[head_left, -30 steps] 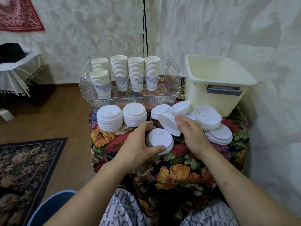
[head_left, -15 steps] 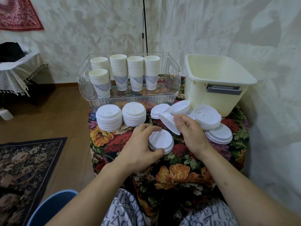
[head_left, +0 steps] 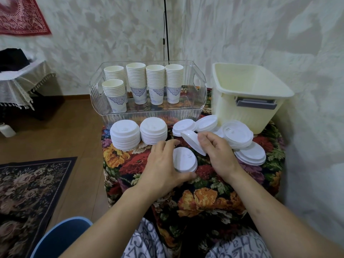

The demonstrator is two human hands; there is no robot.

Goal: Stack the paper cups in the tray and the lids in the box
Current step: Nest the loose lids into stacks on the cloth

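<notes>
While our left hand (head_left: 163, 164) curls its grip round the small lid pile (head_left: 185, 162) on the desk (head_left: 204, 198), our right hand (head_left: 217, 151) pinches one tilted lid (head_left: 191, 141) just behind the pile. We think we are stacking lids; next this lid must drop flat on top. Farther back, cups (head_left: 155, 83) fill the tray (head_left: 199, 94). Right of the tray, the box (head_left: 247, 108) looks empty.
</notes>
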